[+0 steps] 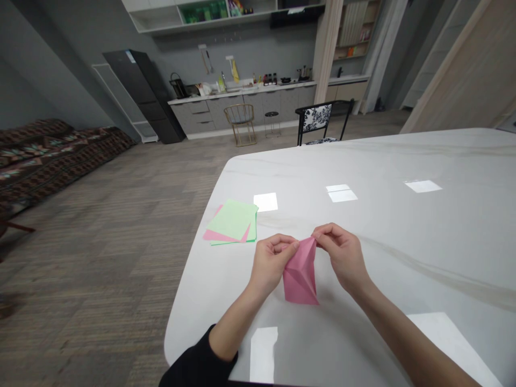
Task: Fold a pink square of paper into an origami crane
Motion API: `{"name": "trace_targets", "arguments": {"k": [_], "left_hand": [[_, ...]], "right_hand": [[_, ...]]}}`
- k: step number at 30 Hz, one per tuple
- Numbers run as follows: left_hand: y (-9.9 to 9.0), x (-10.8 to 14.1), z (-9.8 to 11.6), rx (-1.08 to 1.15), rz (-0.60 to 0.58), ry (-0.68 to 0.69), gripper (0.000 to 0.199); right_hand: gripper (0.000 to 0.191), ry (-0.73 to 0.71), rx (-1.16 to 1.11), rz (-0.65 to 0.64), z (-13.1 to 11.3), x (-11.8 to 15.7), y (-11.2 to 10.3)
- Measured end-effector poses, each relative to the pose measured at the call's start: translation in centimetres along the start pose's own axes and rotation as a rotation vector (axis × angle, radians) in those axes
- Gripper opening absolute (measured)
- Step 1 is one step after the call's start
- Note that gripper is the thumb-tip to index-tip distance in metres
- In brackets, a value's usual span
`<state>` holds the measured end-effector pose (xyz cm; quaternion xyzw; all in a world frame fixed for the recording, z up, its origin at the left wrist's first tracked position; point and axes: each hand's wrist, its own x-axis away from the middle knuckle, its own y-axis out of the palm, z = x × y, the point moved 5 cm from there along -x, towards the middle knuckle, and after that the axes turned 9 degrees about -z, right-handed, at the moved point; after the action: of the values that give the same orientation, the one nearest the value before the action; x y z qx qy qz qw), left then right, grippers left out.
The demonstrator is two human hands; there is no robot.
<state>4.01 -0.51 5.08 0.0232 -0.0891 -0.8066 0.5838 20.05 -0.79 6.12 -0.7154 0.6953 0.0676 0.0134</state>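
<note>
Pink paper (299, 279) pinched at its upper end

We have our left hand (271, 262) closed to a pinch, thumb against curled fingers, on the upper left edge of the pink paper. Our right hand (342, 257) is closed just as small, its thumb and fingertips nipping the upper right corner. The paper is over the near left part of the white table (403, 226); we cannot tell whether its lower edge touches. It is creased, its long axis running from the pinched end down toward us, one lower corner pointing right. Beyond our left hand lies a stack of green and pink sheets (231, 219).
</note>
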Motion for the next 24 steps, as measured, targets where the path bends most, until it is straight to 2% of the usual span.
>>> {"name": "trace_targets", "arguments": {"k": [6, 24], "left_hand": [[0.4, 0.2, 0.3, -0.014, -0.026, 0.023, 0.024], [0.3, 0.0, -0.3, 0.042, -0.055, -0.001, 0.025]], "right_hand": [[0.014, 0.030, 0.081, -0.227, -0.5, 0.2, 1.5], [0.023, -0.005, 0.186, -0.186, -0.8, 0.3, 1.2]]}}
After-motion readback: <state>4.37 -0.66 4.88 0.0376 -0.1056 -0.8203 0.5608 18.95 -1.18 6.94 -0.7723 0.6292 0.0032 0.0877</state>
